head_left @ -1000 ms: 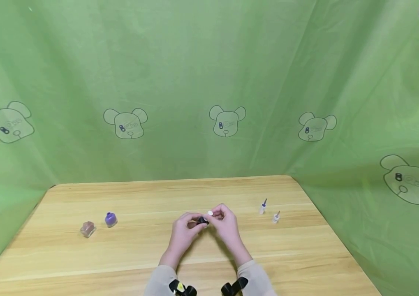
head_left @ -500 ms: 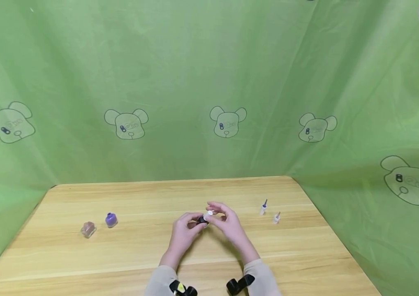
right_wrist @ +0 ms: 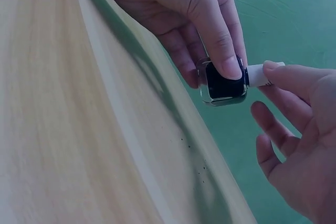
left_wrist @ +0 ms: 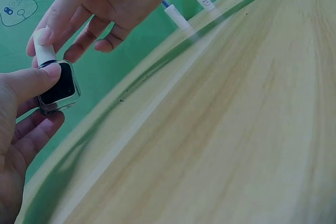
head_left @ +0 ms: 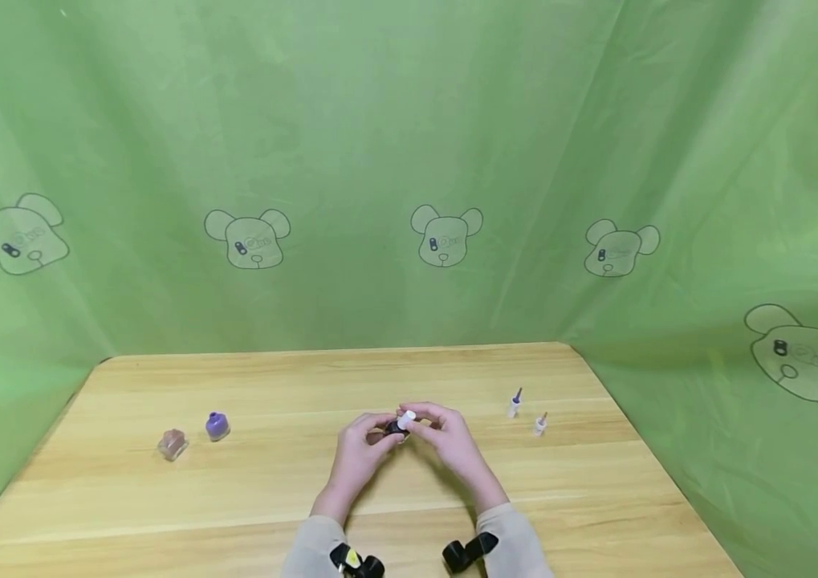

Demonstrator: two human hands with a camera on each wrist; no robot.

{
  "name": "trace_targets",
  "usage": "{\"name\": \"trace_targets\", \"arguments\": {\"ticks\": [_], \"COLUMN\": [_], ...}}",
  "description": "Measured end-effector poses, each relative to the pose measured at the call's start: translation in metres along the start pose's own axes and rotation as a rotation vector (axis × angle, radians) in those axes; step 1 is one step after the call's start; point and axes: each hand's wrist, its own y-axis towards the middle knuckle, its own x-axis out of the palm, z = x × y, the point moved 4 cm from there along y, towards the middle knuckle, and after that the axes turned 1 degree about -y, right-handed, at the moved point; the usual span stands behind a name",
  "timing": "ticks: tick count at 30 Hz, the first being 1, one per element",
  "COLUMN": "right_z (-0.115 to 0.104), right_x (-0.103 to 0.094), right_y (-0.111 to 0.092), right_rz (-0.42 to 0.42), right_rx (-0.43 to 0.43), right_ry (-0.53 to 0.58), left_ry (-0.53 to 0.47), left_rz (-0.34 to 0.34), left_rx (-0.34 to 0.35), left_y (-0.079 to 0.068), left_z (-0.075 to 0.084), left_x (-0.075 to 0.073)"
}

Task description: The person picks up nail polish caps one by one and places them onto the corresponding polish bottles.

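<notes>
A square glass nail polish bottle [left_wrist: 64, 86] with black polish is held by my left hand [head_left: 361, 453], thumb on its face and fingers behind. Its white cap [right_wrist: 257, 75] sits at the bottle's neck, and my right hand [head_left: 445, 437] pinches it between thumb and forefinger. The other right fingers are spread away from the bottle, as the right wrist view shows. In the head view both hands meet over the middle of the table, the cap tilting up and to the right.
On the wooden table [head_left: 235, 498], an uncapped purple bottle [head_left: 217, 427] and a brownish-pink bottle [head_left: 173, 445] stand at left. Two white caps stand brush-up at right, one with a purple brush [head_left: 514, 404], one with a brownish brush [head_left: 540, 425]. Green curtain [head_left: 351, 144] surrounds the table.
My right hand loosened its fingers from the cap, swung slightly to the right, then closed thumb and forefinger on it again. My left hand keeps the bottle in place.
</notes>
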Motion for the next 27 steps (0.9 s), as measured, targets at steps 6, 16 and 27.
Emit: {"name": "trace_targets", "arguments": {"ticks": [6, 16, 27], "right_z": [-0.001, -0.024, -0.014], "right_x": [0.000, 0.006, 0.005], "right_y": [0.000, -0.011, -0.007], "right_rz": [0.117, 0.277, 0.236], "right_rx": [0.003, 0.020, 0.039], "right_ry": [-0.006, 0.040, 0.066], "left_ry": [-0.030, -0.013, -0.006], "left_rz": [0.004, 0.007, 0.006], "left_rx": [-0.006, 0.043, 0.039], "left_y": [0.002, 0.002, 0.002], "left_z": [-0.015, -0.028, -0.028], "left_x": [0.003, 0.003, 0.003]}}
